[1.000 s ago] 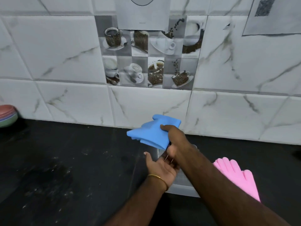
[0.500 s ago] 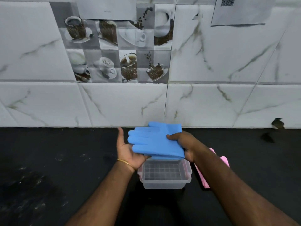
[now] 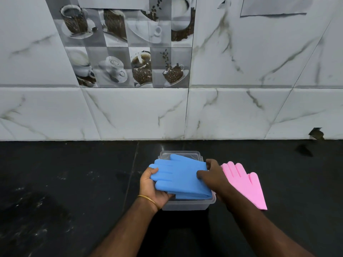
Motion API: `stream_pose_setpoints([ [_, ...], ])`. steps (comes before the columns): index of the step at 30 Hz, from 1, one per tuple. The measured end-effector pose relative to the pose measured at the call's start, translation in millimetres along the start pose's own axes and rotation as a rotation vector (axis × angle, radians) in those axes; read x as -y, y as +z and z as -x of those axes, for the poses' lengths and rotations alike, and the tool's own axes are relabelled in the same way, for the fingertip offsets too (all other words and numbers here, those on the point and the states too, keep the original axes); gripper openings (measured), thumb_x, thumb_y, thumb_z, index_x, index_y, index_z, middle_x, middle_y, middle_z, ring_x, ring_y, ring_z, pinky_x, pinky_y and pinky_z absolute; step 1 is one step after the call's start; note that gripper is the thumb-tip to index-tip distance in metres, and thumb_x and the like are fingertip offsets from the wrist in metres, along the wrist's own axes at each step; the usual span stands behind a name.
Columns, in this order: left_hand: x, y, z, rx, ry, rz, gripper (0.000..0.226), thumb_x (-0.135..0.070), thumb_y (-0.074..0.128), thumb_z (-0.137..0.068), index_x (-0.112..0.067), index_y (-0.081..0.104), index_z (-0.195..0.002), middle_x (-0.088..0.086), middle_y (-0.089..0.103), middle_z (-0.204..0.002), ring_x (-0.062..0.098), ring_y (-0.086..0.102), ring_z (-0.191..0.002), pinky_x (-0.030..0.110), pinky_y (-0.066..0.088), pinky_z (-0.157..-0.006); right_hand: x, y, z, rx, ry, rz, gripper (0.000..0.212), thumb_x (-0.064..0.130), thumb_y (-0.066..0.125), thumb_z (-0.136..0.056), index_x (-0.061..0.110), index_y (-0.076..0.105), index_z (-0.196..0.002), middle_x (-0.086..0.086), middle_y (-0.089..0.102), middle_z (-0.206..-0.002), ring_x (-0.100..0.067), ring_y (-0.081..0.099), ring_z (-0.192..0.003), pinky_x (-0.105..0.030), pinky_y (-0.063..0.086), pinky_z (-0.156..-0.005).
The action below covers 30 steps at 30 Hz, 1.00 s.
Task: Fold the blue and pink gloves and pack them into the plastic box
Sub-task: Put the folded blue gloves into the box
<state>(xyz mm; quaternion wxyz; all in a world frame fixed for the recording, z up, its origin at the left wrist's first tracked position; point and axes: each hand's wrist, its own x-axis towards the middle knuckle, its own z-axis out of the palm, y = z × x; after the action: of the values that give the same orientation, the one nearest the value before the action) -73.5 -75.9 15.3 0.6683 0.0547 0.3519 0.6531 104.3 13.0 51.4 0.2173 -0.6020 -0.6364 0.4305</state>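
Both hands, left (image 3: 151, 188) and right (image 3: 213, 178), grip the blue gloves (image 3: 181, 179), seemingly folded, over the plastic box (image 3: 187, 204).

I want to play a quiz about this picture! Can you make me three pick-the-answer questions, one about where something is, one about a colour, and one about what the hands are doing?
1. Where is the pink glove?
A. in the box
B. on the counter, right of the box
C. on the wall

2. What colour is the glove being held?
A. blue
B. green
C. yellow

3. What are the hands doing?
A. resting flat on the counter
B. both gripping one glove
C. holding nothing

Answers: 1 B, it lies flat beside the plastic box. 2 A, the blue glove sits over the box. 3 B, the left hand and right hand pinch its two ends.
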Motion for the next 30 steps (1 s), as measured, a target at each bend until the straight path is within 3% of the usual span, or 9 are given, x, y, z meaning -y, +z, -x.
stream_pose_setpoints([
  [3, 7.9, 4.2, 0.3, -0.035, -0.007, 0.021, 0.041, -0.035, 0.051, -0.073, -0.011, 0.07, -0.1, 0.015, 0.072, -0.091, 0.034, 0.07, -0.071, 0.037, 0.054, -0.058, -5.9, 4.6, 8.8, -0.079, -0.172, 0.284, 0.055, 0.022, 0.062, -0.082, 0.012, 0.047, -0.134, -0.007, 0.048, -0.126, -0.022, 0.052, -0.109, -0.026, 0.039, -0.089],
  [5, 12.0, 7.8, 0.1, -0.056, -0.011, 0.021, 0.042, -0.034, 0.048, -0.074, -0.011, 0.066, -0.104, 0.015, 0.072, -0.089, 0.033, 0.068, -0.07, 0.035, 0.053, -0.056, -12.7, 11.3, 16.4, -0.102, -0.26, 0.402, 0.052, 0.025, 0.056, -0.085, 0.014, 0.047, -0.135, -0.007, 0.042, -0.133, -0.023, 0.051, -0.109, -0.028, 0.043, -0.089],
  [7, 15.2, 9.7, -0.3, -0.097, -0.018, 0.013, 0.043, -0.034, 0.047, -0.075, -0.012, 0.065, -0.108, 0.015, 0.071, -0.091, 0.034, 0.066, -0.076, 0.037, 0.054, -0.06, -17.7, 16.7, 22.4, -0.136, -0.306, 0.542, 0.049, 0.028, 0.05, -0.086, 0.017, 0.049, -0.133, -0.005, 0.041, -0.136, -0.023, 0.052, -0.11, -0.035, 0.049, -0.09],
  [10, 16.9, 13.1, 0.6, -0.157, -0.022, 0.012, 0.044, -0.033, 0.047, -0.076, -0.012, 0.065, -0.11, 0.017, 0.071, -0.096, 0.036, 0.064, -0.084, 0.041, 0.052, -0.07, -19.9, 21.4, 26.9, -0.166, -0.381, 0.692, 0.044, 0.03, 0.046, -0.087, 0.023, 0.052, -0.13, -0.001, 0.043, -0.142, -0.022, 0.047, -0.119, -0.034, 0.044, -0.096],
  [14, 16.9, 17.7, 1.7, -0.209, -0.022, 0.021, 0.038, -0.031, 0.047, -0.077, -0.012, 0.067, -0.103, 0.017, 0.073, -0.088, 0.037, 0.064, -0.084, 0.044, 0.049, -0.078, -22.5, 23.3, 29.4, -0.146, -0.498, 0.682, 0.04, 0.025, 0.046, -0.09, 0.02, 0.059, -0.127, 0.0, 0.054, -0.134, -0.025, 0.051, -0.118, -0.037, 0.044, -0.096],
  [17, 15.6, 21.4, 1.6, -0.251, -0.062, 0.018, 0.038, -0.029, 0.046, -0.077, -0.01, 0.066, -0.103, 0.019, 0.074, -0.084, 0.039, 0.064, -0.083, 0.045, 0.053, -0.075, -27.2, 22.4, 27.6, -0.112, -0.563, 0.685, 0.036, 0.024, 0.045, -0.093, 0.021, 0.061, -0.125, 0.0, 0.058, -0.128, -0.025, 0.053, -0.116, -0.039, 0.045, -0.095],
  [23, 14.1, 33.5, 1.2, -0.339, -0.137, -0.037, 0.034, -0.027, 0.044, -0.075, -0.007, 0.064, -0.093, 0.02, 0.074, -0.076, 0.038, 0.065, -0.077, 0.044, 0.054, -0.07, -31.7, 33.1, 25.0, -0.091, -0.518, 0.819, 0.036, 0.024, 0.042, -0.091, 0.027, 0.057, -0.123, 0.003, 0.057, -0.122, -0.023, 0.051, -0.114, -0.036, 0.042, -0.093],
  [28, 10.3, 40.9, 4.4, -0.364, -0.178, -0.121, 0.044, -0.027, 0.044, -0.077, -0.004, 0.062, -0.11, 0.024, 0.07, -0.108, 0.042, 0.063, -0.096, 0.051, 0.052, -0.079, -28.0, 39.6, 20.3, -0.066, -0.475, 0.876, 0.03, 0.019, 0.043, -0.087, 0.024, 0.054, -0.115, 0.0, 0.055, -0.117, -0.027, 0.051, -0.111, -0.038, 0.043, -0.089],
  [30, 7.9, 47.0, 7.7, -0.338, -0.209, -0.131, 0.045, -0.027, 0.044, -0.081, -0.001, 0.061, -0.114, 0.025, 0.068, -0.109, 0.041, 0.063, -0.095, 0.049, 0.051, -0.075, -27.6, 39.8, 19.2, -0.054, -0.468, 0.878, 0.029, 0.019, 0.044, -0.086, 0.023, 0.053, -0.113, -0.001, 0.054, -0.116, -0.027, 0.051, -0.111, -0.037, 0.043, -0.087],
])
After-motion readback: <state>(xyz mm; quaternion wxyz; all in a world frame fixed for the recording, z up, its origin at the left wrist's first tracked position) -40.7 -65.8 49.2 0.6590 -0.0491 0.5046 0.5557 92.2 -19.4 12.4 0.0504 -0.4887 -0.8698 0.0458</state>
